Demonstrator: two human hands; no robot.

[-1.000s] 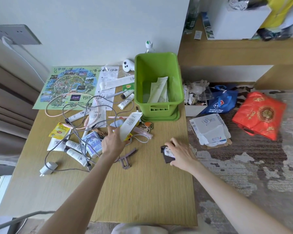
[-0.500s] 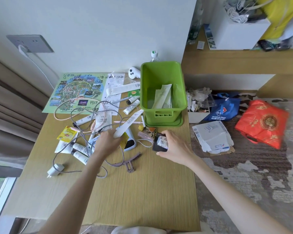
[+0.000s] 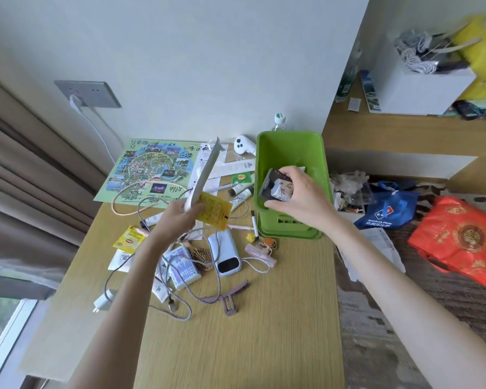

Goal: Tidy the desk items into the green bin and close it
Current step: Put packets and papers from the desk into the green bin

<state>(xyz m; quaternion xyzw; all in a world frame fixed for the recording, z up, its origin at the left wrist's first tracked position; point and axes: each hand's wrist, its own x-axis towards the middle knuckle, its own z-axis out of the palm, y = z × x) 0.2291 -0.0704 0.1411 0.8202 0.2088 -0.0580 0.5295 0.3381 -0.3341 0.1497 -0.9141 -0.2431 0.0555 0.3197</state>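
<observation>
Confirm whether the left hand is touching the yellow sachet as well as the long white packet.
Touching. The head view shows the left hand pinching the yellow sachet by its edge together with the long white packet, both above the desk.

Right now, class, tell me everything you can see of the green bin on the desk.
The green bin is a bright green rectangular tub, plastic by its look, open-topped, with a rounded rim and slotted cut-outs in its near wall. It stands upright at the far right side of the desk on a flat green piece, perhaps its lid. The right hand holds a small dark packet over the opening, hiding most of what is inside. A marker lies beside its left wall.
</observation>
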